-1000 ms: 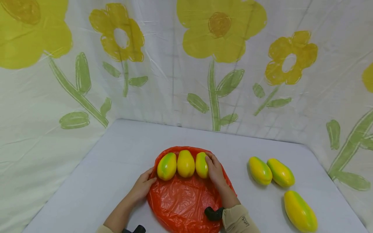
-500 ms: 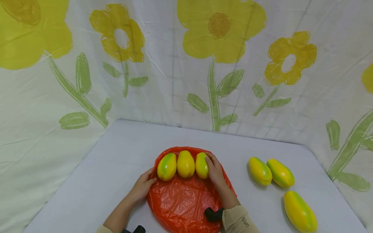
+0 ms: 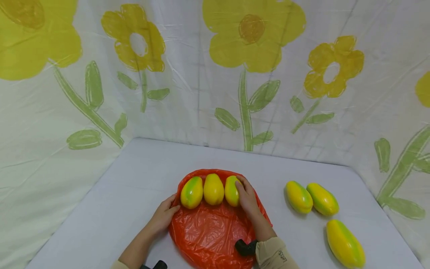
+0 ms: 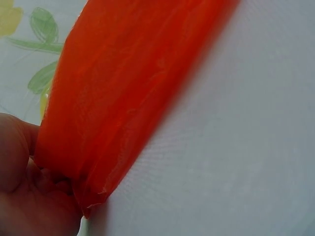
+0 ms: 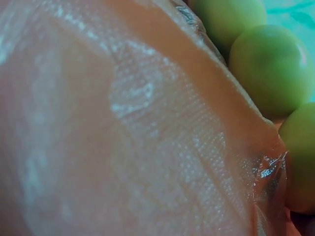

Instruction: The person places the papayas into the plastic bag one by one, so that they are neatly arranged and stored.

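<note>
A red plastic bag (image 3: 211, 231) lies spread with its mouth opened, below the middle of the head view. Three yellow papayas with green streaks sit in a row at its far rim: a left papaya (image 3: 192, 192), a middle papaya (image 3: 213, 189) and a right papaya (image 3: 231, 191). My left hand (image 3: 164, 213) grips the bag's left edge; in the left wrist view the thumb and curled fingers (image 4: 42, 196) pinch the red film. My right hand (image 3: 248, 198) holds the right papaya from its right side, partly covering it. Bag film (image 5: 138, 118) fills most of the right wrist view.
On the white table (image 3: 134, 179), to the right of the bag, two papayas (image 3: 299, 197) lie side by side, and another papaya (image 3: 346, 243) lies nearer the front. A flower-printed cloth (image 3: 188, 112) hangs behind the table. Black wrist mounts (image 3: 246, 247) show on both arms.
</note>
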A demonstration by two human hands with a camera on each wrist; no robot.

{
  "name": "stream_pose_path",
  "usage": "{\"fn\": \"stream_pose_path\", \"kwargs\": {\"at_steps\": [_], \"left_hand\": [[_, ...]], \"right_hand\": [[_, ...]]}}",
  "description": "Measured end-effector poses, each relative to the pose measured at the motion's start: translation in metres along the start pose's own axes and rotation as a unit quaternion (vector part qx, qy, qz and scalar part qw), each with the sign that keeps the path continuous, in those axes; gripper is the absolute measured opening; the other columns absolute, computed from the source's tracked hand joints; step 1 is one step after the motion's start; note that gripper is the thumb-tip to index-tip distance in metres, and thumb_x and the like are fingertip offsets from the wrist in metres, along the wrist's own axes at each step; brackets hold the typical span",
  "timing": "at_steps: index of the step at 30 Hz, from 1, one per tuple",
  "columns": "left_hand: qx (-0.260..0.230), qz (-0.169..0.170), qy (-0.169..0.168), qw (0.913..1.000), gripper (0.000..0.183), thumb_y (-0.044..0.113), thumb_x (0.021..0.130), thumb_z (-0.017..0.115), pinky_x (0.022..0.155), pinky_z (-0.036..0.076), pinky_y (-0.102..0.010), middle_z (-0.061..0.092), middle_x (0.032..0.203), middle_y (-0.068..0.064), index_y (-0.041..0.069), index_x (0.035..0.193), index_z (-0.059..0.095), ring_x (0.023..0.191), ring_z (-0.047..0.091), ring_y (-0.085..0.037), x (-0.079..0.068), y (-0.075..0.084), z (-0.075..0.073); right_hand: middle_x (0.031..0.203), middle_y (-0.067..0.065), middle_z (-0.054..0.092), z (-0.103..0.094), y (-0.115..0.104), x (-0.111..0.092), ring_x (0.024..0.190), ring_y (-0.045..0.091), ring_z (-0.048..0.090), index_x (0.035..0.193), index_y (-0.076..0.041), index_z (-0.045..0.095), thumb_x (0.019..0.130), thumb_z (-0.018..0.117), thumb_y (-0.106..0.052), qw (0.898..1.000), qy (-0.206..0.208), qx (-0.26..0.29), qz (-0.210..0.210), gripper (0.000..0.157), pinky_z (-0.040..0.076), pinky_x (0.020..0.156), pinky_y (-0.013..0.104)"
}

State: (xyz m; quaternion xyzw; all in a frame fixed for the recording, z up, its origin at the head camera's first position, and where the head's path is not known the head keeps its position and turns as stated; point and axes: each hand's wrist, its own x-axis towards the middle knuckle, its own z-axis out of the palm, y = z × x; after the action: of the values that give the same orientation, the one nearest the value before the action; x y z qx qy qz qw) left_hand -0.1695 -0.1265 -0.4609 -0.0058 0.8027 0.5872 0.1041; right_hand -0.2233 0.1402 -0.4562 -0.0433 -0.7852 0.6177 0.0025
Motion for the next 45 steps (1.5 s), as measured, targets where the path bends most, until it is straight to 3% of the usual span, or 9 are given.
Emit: {"fn": "stream_pose_path", "kwargs": {"at_steps": [7, 13, 19, 28, 36, 41, 45], "left_hand": [[-0.004, -0.005, 0.002, 1.0, 0.05, 0.009, 0.094, 0.042, 0.097, 0.047, -0.043, 0.038, 0.146, -0.016, 0.005, 0.143, 0.034, 0.131, 0.04, -0.035, 0.001, 0.001, 0.001], [-0.003, -0.001, -0.001, 1.0, 0.049, 0.008, 0.094, 0.042, 0.097, 0.047, -0.044, 0.039, 0.146, -0.017, 0.005, 0.143, 0.035, 0.131, 0.041, -0.035, 0.002, 0.0, 0.002], [-0.008, -0.005, 0.001, 1.0, 0.05, 0.008, 0.094, 0.043, 0.097, 0.047, -0.043, 0.039, 0.146, -0.016, 0.005, 0.143, 0.035, 0.131, 0.041, -0.035, 0.001, 0.0, 0.002], [-0.007, -0.003, 0.003, 1.0, 0.049, 0.009, 0.094, 0.042, 0.098, 0.046, -0.044, 0.039, 0.146, -0.017, 0.005, 0.143, 0.035, 0.131, 0.041, -0.035, 0.0, 0.0, 0.001], [-0.006, -0.001, 0.007, 1.0, 0.049, 0.008, 0.094, 0.042, 0.099, 0.045, -0.045, 0.039, 0.145, -0.017, 0.004, 0.143, 0.035, 0.132, 0.04, -0.036, 0.001, -0.001, 0.002], [0.005, 0.009, 0.005, 0.9999, 0.048, 0.007, 0.095, 0.04, 0.105, 0.037, -0.049, 0.038, 0.146, -0.018, 0.002, 0.142, 0.034, 0.135, 0.035, -0.036, 0.0, 0.0, 0.001], [0.002, 0.008, 0.001, 1.0, 0.048, 0.007, 0.095, 0.04, 0.104, 0.039, -0.048, 0.037, 0.146, -0.017, 0.002, 0.143, 0.034, 0.135, 0.035, -0.035, -0.001, 0.001, 0.0]], "right_hand": [[0.134, 0.012, 0.048, -0.001, 0.002, 0.0, 0.11, 0.027, 0.047, 0.136, -0.012, 0.045, 0.097, 0.042, -0.037, 1.0, 0.006, 0.006, 0.001, 0.046, 0.043, 0.096, 0.042], [0.142, 0.013, 0.043, -0.014, -0.009, -0.004, 0.13, 0.032, 0.041, 0.137, -0.009, 0.044, 0.098, 0.042, -0.033, 0.999, 0.014, 0.004, -0.028, 0.046, 0.032, 0.11, 0.05], [0.146, 0.009, 0.04, -0.046, -0.036, -0.009, 0.136, 0.029, 0.034, 0.136, -0.011, 0.044, 0.099, 0.041, -0.03, 0.999, 0.021, 0.012, -0.043, 0.042, 0.029, 0.112, 0.049], [0.147, 0.013, 0.037, -0.103, -0.045, -0.004, 0.137, 0.028, 0.031, 0.137, -0.008, 0.042, 0.098, 0.042, -0.032, 0.997, 0.053, -0.026, -0.048, 0.045, 0.026, 0.113, 0.05], [0.151, 0.011, 0.031, -0.139, -0.037, -0.002, 0.138, 0.025, 0.03, 0.145, -0.006, 0.028, 0.099, 0.038, -0.032, 0.996, 0.082, -0.025, -0.017, 0.053, 0.022, 0.116, 0.043], [0.151, 0.013, 0.03, -0.154, -0.027, -0.003, 0.138, 0.027, 0.03, 0.145, -0.006, 0.028, 0.099, 0.036, -0.037, 0.994, 0.102, -0.048, 0.003, 0.056, 0.024, 0.115, 0.044], [0.151, 0.013, 0.031, -0.165, -0.018, -0.006, 0.136, 0.029, 0.032, 0.145, -0.006, 0.029, 0.099, 0.034, -0.041, 0.991, 0.113, -0.074, 0.018, 0.058, 0.026, 0.114, 0.046]]}}
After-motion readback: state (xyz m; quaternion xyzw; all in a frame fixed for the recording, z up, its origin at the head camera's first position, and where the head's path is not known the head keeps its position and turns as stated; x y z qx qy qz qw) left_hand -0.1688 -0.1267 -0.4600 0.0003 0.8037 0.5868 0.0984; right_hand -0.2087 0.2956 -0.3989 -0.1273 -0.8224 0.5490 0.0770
